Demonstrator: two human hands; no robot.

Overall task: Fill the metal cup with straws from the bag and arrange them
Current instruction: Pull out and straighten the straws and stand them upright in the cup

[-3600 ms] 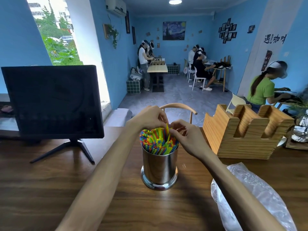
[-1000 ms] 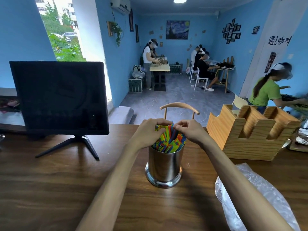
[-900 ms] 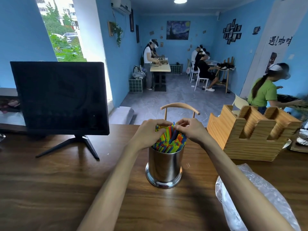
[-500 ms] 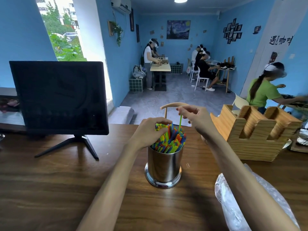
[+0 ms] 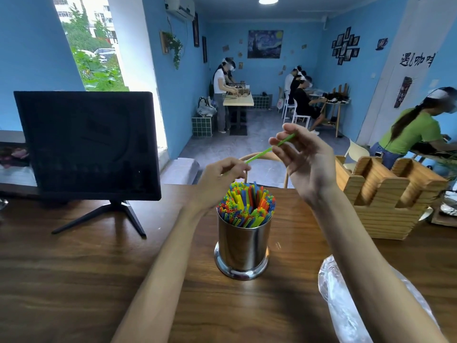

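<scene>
Head view: the right hand's fingertips [image 5: 277,147] pinch one green straw [image 5: 268,150] near its upper end, thumb and forefinger closed on it while the other fingers spread loosely above. The lower end of the same straw runs down and left into the left hand [image 5: 222,177], whose curled fingers pinch it just above the bundle. Both hands are therefore clamped on this single straw, which slants in the air above and slightly beyond the cup, clear of the others. The right hand [image 5: 304,159] hovers higher and further right; the left sits close over the cup's far-left rim.

Below them the metal cup [image 5: 242,246] stands upright on the wooden table [image 5: 74,280], packed with coloured straws [image 5: 246,206] whose tips fan unevenly, some standing proud at the far side. The clear plastic bag [image 5: 346,308] lies flat at the near right, partly behind the right forearm; I cannot tell whether any straws remain in it.

As I judge it, filling is nearly or wholly done and the step in hand is arranging: one straw is out to be re-seated. The next move calls for aiming its lower end into a gap in the tight bundle and sliding it down straight, without bending it or tipping the cup.

A dark monitor [image 5: 86,144] stands far left, a wooden holder [image 5: 385,196] far right.
</scene>
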